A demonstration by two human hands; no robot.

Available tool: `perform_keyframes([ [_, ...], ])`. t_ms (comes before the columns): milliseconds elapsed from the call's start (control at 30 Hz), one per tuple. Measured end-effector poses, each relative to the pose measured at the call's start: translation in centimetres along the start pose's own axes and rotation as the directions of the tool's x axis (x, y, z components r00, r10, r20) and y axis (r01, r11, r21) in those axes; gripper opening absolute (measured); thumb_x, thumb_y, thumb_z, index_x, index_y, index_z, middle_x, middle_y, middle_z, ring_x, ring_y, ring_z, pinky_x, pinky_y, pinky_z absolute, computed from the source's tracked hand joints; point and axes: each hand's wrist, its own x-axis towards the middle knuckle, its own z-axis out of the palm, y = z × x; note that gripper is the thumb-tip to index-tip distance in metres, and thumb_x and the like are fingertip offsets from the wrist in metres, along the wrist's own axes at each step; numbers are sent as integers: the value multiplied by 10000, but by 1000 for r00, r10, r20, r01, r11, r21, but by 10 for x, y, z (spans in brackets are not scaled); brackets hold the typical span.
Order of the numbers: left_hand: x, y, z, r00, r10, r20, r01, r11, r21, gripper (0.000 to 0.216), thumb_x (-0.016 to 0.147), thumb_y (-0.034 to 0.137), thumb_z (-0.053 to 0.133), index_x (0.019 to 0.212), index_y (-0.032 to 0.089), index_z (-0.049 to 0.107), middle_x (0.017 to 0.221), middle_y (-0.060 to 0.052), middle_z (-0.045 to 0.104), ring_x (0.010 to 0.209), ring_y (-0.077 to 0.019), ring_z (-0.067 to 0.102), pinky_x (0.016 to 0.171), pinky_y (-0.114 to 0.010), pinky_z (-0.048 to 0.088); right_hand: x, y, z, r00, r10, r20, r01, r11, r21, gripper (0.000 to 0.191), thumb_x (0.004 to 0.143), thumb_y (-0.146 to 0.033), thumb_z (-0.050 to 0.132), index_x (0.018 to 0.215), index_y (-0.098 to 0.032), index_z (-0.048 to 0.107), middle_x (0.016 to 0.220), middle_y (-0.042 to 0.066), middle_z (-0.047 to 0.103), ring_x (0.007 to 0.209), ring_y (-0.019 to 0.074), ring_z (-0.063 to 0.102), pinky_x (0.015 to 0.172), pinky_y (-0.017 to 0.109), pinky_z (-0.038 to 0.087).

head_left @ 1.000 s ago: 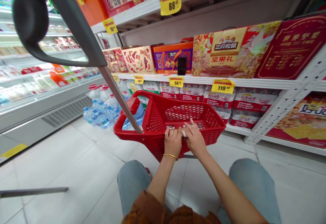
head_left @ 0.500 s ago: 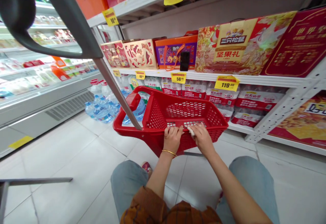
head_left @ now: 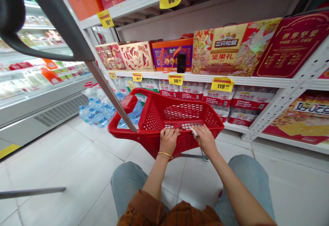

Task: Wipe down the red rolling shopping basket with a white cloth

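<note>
A red plastic shopping basket (head_left: 154, 116) stands on the floor in front of my knees, with its grey pull handle (head_left: 77, 44) slanting up to the upper left. My left hand (head_left: 168, 140), a gold bangle on its wrist, is curled over the basket's near rim. Beside it my right hand (head_left: 207, 139) presses a small white wad (head_left: 194, 131), perhaps a tissue or cloth, against the same rim. The basket looks empty inside.
Shelves (head_left: 257, 81) ahead carry gift boxes (head_left: 231, 47) above and packs of bottled water (head_left: 218, 99) below, with yellow price tags. Large water bottles (head_left: 95, 113) sit on the tiled floor left of the basket. A chilled display case (head_left: 38, 99) runs along the left.
Both hands have stayed on the near rim; the right hand has curled down onto the white wad. The view has shifted slightly, with the basket drifting a little left.
</note>
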Motion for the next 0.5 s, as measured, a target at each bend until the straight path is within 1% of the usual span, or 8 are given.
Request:
perform_keyframes([
  [100,1,-3,-5,1000,-17,2,17,1000,-19,190,927,266,493,1024,254,655,843,-17,687,859,-164,597,994,-376,307,1,-8,3,1000,24,1,-24,1000,-10,398,861,-140,435,1239,-190,548,1102,94,648,1022,237,562,1012,481,387],
  [167,1,-3,-9,999,-45,13,45,999,-12,188,925,268,493,1005,251,662,840,-22,689,890,-175,601,1037,-408,287,1,-14,5,999,40,16,-40,999,-31,421,861,-134,443,1271,-186,522,1111,98,636,1020,242,552,1010,474,382],
  [233,1,-1,-14,996,-90,21,90,996,10,193,923,272,491,1009,246,663,883,-36,699,973,-204,596,1081,-469,241,1,-19,7,998,50,35,-48,997,-68,457,867,-130,443,1318,-186,488,1084,104,629,997,248,544,993,466,388],
  [300,2,4,-17,991,-131,18,130,991,31,212,918,277,497,1057,241,652,1000,-61,701,1094,-244,562,1101,-534,194,1,-25,8,997,54,48,-49,994,-102,480,876,-132,441,1350,-198,464,1053,109,624,973,254,534,959,459,405],
  [333,2,8,-17,992,-128,19,128,991,33,233,915,278,498,1096,240,639,1077,-73,688,1150,-260,534,1103,-553,184,2,-28,8,997,54,53,-48,992,-113,480,879,-135,442,1353,-207,464,1046,111,622,963,256,529,938,455,414],
  [400,3,17,-13,996,-73,41,73,997,6,290,915,269,486,1179,239,602,1216,-89,635,1232,-269,479,1104,-555,196,3,-34,7,996,57,62,-49,991,-121,453,884,-156,455,1331,-215,490,1053,117,617,957,262,522,909,451,427],
  [467,3,27,-6,997,-9,81,13,999,-49,334,920,225,444,1229,219,570,1260,-97,609,1242,-249,474,1108,-521,224,3,-40,6,996,58,64,-50,992,-120,410,889,-184,467,1294,-200,524,1061,126,616,957,270,522,898,457,436],
  [500,3,31,-2,995,-10,99,18,997,-77,354,915,188,422,1240,200,560,1231,-100,624,1209,-236,502,1109,-506,233,3,-42,6,997,56,61,-49,992,-117,394,892,-190,465,1280,-190,534,1066,130,618,961,272,526,902,463,438],
])
